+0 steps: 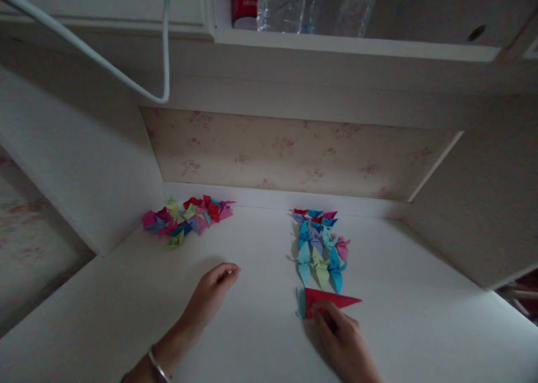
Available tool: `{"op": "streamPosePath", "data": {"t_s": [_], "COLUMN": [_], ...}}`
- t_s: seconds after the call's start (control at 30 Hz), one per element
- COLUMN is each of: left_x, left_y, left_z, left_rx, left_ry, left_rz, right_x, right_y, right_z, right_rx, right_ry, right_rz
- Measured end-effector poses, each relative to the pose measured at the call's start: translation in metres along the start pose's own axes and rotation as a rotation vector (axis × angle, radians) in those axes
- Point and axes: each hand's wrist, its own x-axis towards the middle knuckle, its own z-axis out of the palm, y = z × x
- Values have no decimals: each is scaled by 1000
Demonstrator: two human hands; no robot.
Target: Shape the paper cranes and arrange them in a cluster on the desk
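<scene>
My right hand (342, 341) rests on the white desk (252, 327), fingertips pressed on a red folded paper triangle (330, 300) with a light blue piece peeking out at its left. Just beyond it lies a row of several folded paper cranes (319, 243) in blue, green, pink and red. My left hand (210, 296), a bracelet on its wrist, lies on the desk to the left with fingers loosely curled and nothing in it. A heap of several coloured folded papers (187, 215) sits at the back left.
The desk sits in an alcove with a floral back panel (286, 153) and side walls. A shelf above holds a clear plastic bottle (290, 4) and a red can (244, 1). A white cable (166, 41) hangs at the upper left.
</scene>
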Motion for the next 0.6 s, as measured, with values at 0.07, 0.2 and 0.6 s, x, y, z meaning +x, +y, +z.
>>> {"op": "streamPosePath", "data": {"t_s": [0.07,0.2,0.6], "left_x": [-9,-13,0], "left_y": [-9,-19,-35], "left_z": [-10,-17,-21], "left_rx": [-28,-45,-145], "left_ry": [-25,-87,-148], "left_rz": [-67,-91,-91], "right_x": [-1,1,120], "right_y": [-2,-22,-177], "right_z": [1,15,136], "right_rx": [-21,-9,217], "right_ry": [5,31,-346], "right_rz": [6,45,-256]}}
